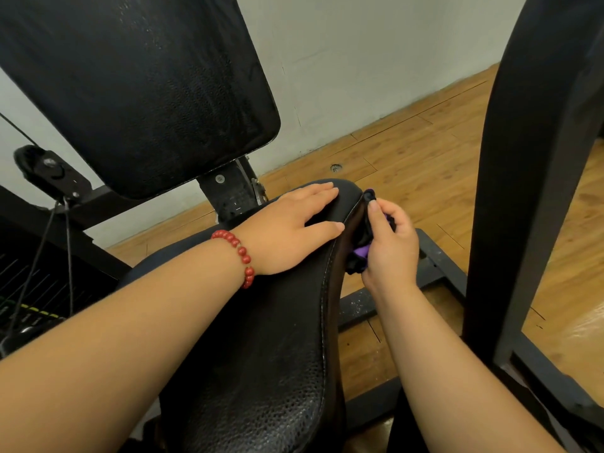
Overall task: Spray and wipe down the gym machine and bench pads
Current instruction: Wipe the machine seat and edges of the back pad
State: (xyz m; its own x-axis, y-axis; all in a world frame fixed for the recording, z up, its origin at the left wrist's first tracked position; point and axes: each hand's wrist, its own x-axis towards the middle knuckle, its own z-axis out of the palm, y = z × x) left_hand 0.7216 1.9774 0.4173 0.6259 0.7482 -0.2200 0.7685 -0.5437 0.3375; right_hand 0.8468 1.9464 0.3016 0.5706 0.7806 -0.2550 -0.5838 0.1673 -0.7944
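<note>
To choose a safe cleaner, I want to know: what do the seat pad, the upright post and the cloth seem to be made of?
Seat pad: black faux or real leather, pebbled grain, stitched edge seam, slight sheen.
Upright post: probably painted metal, matte black, flat straight faces.
Cloth: soft fabric, black and purple, crumpled in folds.

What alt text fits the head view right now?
The right hand holds a bunched purple-and-black cloth against the right edge of the black seat pad, while the left hand rests flat on top. The back pad stands behind.
</note>
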